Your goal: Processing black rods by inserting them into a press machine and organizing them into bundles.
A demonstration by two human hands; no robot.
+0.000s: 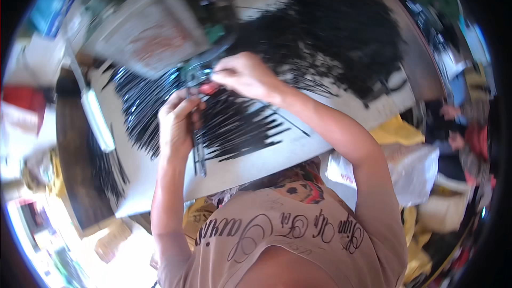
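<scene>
At the worktable's middle, my left hand (pixel 178 114) is closed around a few thin black strips (pixel 199 157), whose ends stick out below it. My right hand (pixel 242 77) is pinched beside a greenish metal machine part (pixel 193 74); what its fingers hold is too small and blurred to name. A small red piece (pixel 209 88) sits between the two hands. Under and around them a wide fan of black strips (pixel 146 109) lies on the pale tabletop (pixel 277 152). A slanted whitish panel (pixel 154 32) stands just beyond my left hand.
A large tangled heap of black strips (pixel 341 26) fills the far right of the table. A white lamp or bar (pixel 97 120) stands at left, near more strips (pixel 104 168). Plastic bags (pixel 410 170) hang by the right edge. Another person's hands (pixel 452 112) show at far right.
</scene>
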